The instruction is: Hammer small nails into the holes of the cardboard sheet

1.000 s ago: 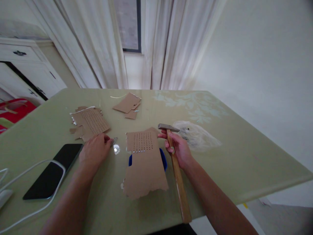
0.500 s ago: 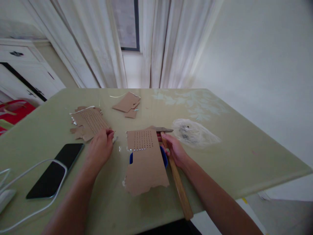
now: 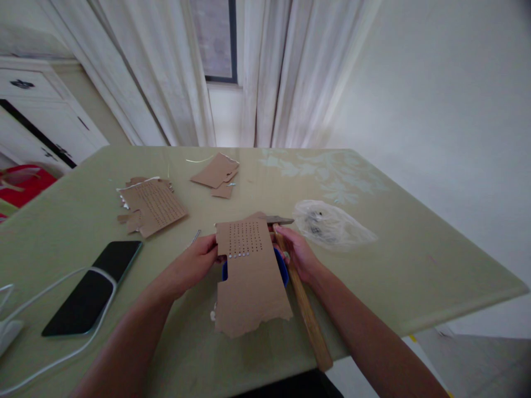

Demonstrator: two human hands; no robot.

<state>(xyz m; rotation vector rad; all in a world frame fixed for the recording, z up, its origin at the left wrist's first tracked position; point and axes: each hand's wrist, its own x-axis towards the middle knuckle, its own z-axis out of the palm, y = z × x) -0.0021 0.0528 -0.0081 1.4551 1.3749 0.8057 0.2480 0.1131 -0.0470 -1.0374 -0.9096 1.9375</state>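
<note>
A piece of brown cardboard (image 3: 253,287) with rows of small punched holes lies in front of me, its near edge torn. Small whitish studs sit along its lowest row of holes. Under it shows a blue object (image 3: 281,268), mostly hidden. My left hand (image 3: 201,257) is closed at the cardboard's left edge, some fingers hidden behind it. On the other side my right hand (image 3: 301,251) is closed around a hammer (image 3: 307,309) with a wooden handle, close by the cardboard's right edge. The hammer's metal head points past the cardboard's top right corner.
A second stack of holed cardboard (image 3: 155,207) lies to the left, and cardboard scraps (image 3: 215,171) farther back. A thin metal tool (image 3: 196,237) lies beyond my left hand. Also here are a clear plastic bag (image 3: 329,226), a phone (image 3: 93,287) and a white cable (image 3: 113,298).
My left hand has moved right, from beside the left cardboard stack to the left edge of the holed cardboard. My right hand and the hammer have barely moved.
</note>
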